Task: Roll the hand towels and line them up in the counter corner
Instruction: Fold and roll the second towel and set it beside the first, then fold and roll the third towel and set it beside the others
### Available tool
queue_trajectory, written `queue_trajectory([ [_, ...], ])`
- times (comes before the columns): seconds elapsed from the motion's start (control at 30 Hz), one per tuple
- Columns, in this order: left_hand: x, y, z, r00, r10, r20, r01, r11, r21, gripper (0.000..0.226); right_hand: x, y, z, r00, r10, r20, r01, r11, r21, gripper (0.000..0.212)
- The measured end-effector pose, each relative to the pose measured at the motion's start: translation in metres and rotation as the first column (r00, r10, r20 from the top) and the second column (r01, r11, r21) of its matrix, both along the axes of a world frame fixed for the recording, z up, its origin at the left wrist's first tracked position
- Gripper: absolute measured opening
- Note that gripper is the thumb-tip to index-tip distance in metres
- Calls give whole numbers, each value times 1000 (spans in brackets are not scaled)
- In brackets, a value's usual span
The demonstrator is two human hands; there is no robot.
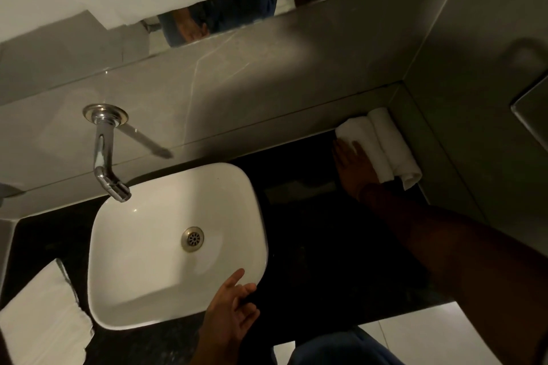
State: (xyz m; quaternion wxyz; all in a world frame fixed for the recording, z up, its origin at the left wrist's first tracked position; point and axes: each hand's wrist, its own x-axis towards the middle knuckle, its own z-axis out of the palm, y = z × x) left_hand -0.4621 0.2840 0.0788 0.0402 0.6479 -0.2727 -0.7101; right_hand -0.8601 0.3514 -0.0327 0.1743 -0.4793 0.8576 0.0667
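Two rolled white hand towels lie side by side in the far right corner of the black counter (311, 231). The outer roll (394, 145) rests against the right wall; the inner roll (364, 145) lies beside it. My right hand (353, 169) lies flat with fingers spread, pressing against the left side of the inner roll. My left hand (231, 311) hovers open and empty over the near right rim of the basin. A flat stack of folded white towels (41, 317) sits at the counter's near left.
A white rectangular basin (142, 270) fills the counter's middle, with a chrome wall tap (103, 154) above it. Grey tiled walls meet at the right corner; a mirror runs along the top. A metal fixture (533, 115) juts from the right wall.
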Motion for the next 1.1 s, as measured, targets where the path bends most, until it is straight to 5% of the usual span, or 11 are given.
queue_trajectory([
  [0.27, 2, 1, -1, 998, -70, -3, 70, 997, -37, 29, -38, -17, 23, 948, -301, 107, 311, 946, -91, 60],
  [0.43, 9, -4, 5, 971, -237, 3, 227, 925, -304, 38, -16, -29, 30, 980, -184, 81, 188, 981, -44, 58],
  [0.63, -10, -19, 14, 838, -507, 201, 482, 516, -708, 39, 51, -29, 34, 999, -39, -28, 36, 996, -82, 66],
  [0.83, -30, -49, 16, 624, -466, 627, 657, -122, -744, 48, 111, -47, 64, 976, -214, 33, 215, 937, -274, 70],
  [1.03, -5, -115, -3, 441, -248, 863, 825, -266, -498, 63, 176, -102, 96, 996, -51, 79, 79, 907, -414, 58],
  [1.1, 25, -140, -4, 424, -182, 887, 854, -245, -458, 64, 207, -121, 101, 997, 53, 61, -21, 897, -441, 54],
])
